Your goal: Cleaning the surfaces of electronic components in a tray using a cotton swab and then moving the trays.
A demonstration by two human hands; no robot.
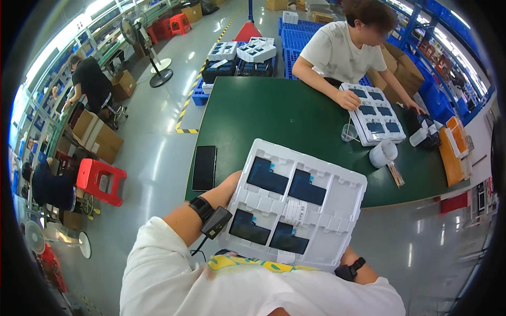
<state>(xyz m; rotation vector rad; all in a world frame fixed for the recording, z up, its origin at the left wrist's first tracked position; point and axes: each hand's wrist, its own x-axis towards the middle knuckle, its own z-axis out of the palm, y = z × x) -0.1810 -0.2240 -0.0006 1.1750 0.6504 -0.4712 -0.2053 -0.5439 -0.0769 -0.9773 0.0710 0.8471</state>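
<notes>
A white moulded plastic tray [327,210] is held up before my chest, tilted, over the near edge of the table. Several dark blue, L-shaped flat panels [268,175] with small light-blue tabs lie in its left and middle compartments. The right-hand compartments hold no panels. A printed paper strip [296,211] shows between the panels. My left hand [230,185] grips the tray's left side, its fingers hidden beneath. At the lower right corner, my right hand [348,257] reaches under the tray and holds it; most of it is out of sight. Both wrists wear black straps, the left with a small black box [216,222].
A black phone [204,168] lies on the green table [247,110] left of the tray. Across the table, a co-worker [342,52] handles a similar filled tray [377,138]. Nearby stand a clear cup [349,132], a white tub [382,154] and orange bins [454,152].
</notes>
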